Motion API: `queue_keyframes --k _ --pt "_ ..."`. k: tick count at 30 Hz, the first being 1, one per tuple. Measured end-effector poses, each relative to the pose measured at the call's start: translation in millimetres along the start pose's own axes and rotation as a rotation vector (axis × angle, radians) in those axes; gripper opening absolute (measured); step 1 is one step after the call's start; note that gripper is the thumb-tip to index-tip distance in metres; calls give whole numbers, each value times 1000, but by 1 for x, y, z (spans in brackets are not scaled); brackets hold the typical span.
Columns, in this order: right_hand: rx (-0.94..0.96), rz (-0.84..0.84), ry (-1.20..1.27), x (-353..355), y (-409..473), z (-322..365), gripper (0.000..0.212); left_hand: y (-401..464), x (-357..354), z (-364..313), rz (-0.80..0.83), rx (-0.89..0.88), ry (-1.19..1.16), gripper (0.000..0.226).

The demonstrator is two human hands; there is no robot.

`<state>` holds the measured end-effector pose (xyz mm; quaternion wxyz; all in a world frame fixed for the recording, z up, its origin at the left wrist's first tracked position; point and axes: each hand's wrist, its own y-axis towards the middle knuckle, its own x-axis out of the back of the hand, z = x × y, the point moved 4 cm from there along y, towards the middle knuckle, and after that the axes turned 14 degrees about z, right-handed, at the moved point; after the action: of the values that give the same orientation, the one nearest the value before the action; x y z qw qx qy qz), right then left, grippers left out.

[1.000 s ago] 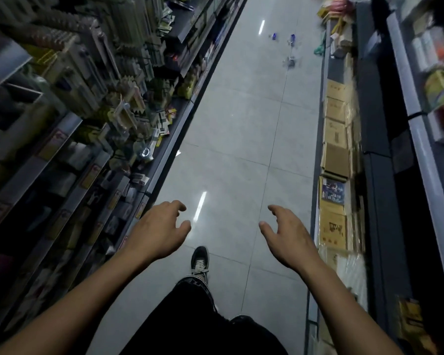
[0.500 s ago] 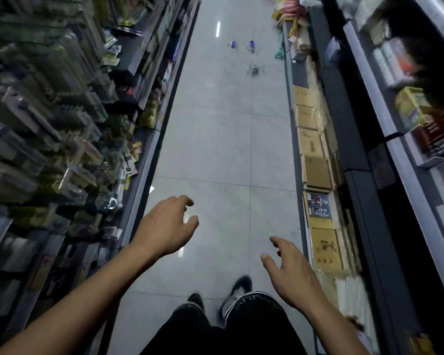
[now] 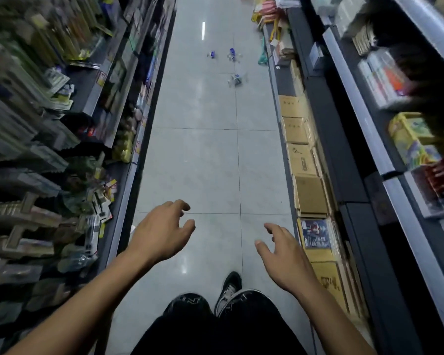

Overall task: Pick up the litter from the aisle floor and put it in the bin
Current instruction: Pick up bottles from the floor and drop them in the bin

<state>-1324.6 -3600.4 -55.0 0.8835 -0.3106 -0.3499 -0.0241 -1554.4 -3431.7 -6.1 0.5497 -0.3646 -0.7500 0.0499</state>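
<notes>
Far down the grey tiled aisle floor [image 3: 210, 160], three small blue-and-clear litter scraps [image 3: 235, 79]; your left hand [image 3: 162, 231] and right hand [image 3: 285, 257] hang loosely spread, empty.

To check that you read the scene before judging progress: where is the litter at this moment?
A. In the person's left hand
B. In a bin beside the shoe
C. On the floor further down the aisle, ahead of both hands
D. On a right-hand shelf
C: three small pieces of litter lie on the tiled floor far ahead, while the left hand and right hand hold nothing.
</notes>
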Motion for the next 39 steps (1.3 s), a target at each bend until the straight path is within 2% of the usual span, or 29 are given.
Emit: queue_keyframes --k 7,17,26,39 --pt "89 37 -92 79 112 36 57 65 31 -7 -7 99 -52 43" --pt "202 94 -216 135 270 129 58 169 101 45 -34 219 -106 44" --pt "144 76 -197 180 377 196 59 305 205 65 -32 161 -102 45" --pt "-46 0 -8 263 485 164 56 518 297 -16 44 -43 18 44"
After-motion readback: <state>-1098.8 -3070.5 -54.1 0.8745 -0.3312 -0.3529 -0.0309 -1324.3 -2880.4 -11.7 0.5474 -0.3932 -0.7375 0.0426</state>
